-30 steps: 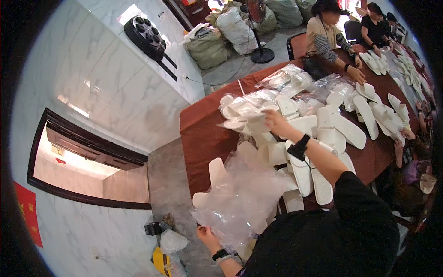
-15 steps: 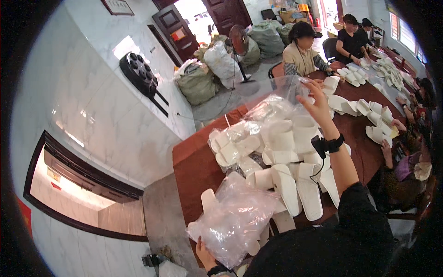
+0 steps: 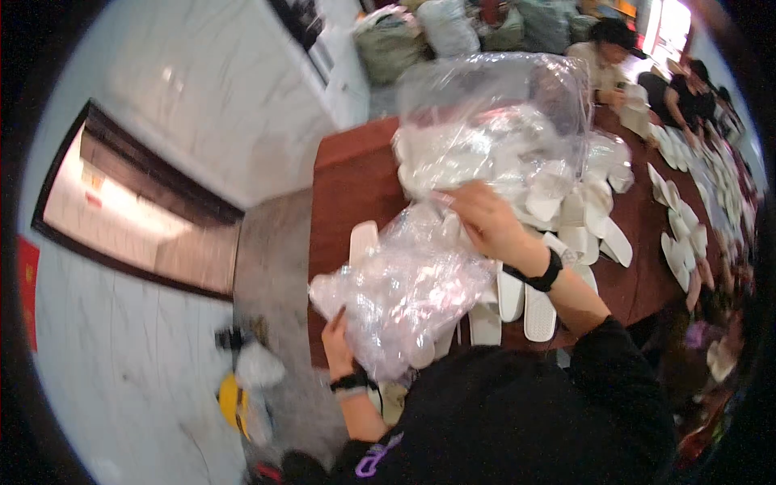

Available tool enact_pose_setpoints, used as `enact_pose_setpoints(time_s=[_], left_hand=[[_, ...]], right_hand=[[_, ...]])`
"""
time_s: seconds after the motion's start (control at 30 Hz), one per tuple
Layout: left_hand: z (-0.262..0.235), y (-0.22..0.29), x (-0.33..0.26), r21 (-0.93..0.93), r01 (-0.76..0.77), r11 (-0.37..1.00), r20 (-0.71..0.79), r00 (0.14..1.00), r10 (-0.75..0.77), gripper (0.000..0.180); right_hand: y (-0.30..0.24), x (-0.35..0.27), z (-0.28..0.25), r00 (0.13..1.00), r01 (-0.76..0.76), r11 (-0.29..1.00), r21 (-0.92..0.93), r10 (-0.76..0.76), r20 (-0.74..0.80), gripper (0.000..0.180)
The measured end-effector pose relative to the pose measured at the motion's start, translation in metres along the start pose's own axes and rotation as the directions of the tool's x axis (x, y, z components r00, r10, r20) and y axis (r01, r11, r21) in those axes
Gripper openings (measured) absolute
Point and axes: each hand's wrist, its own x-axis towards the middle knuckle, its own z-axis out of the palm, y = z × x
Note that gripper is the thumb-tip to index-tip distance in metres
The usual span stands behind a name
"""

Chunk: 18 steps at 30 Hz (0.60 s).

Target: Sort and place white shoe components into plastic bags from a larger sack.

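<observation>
If the shiny clear plastic (image 3: 404, 283) at the near side of the red-brown tabletop (image 3: 347, 174) is the middle of a clock, the left hand (image 3: 338, 343) is at eight, touching the plastic's edge; I cannot tell how tight it squeezes. That hand would do best to press gently, so the crinkly pile does not slide. One white slipper (image 3: 364, 242) pokes out at eleven. At two, the right hand (image 3: 491, 222) seems to pinch the near edge of a big clear bag (image 3: 493, 85), which puffs up toward one o'clock. Thin plastic can slip or tear, I think, so a small pinch and a slow, soft pull should work best. More slippers (image 3: 539, 314) lie at three, so take care not to bump them.
</observation>
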Motion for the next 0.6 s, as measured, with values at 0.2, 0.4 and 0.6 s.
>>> enact_pose_setpoints(time_s=[0.2,0.4,0.6], left_hand=[[-0.014,-0.058,0.005,-0.38,0.048,0.924,-0.036,0.997,-0.067,0.039],[0.002,-0.035,-0.016,-0.765,0.054,0.641,0.079,0.997,0.011,0.057],[-0.009,-0.062,-0.013,-0.623,-0.026,0.782,-0.021,1.0,0.017,0.049]], right_hand=[[-0.075,-0.057,0.127,0.881,-0.06,0.87,0.49,-0.185,0.436,0.048],[-0.116,-0.104,0.171,0.763,-0.194,0.833,0.519,-0.204,0.613,0.049],[-0.126,-0.094,0.174,0.663,-0.275,0.822,0.499,-0.214,0.718,0.044]])
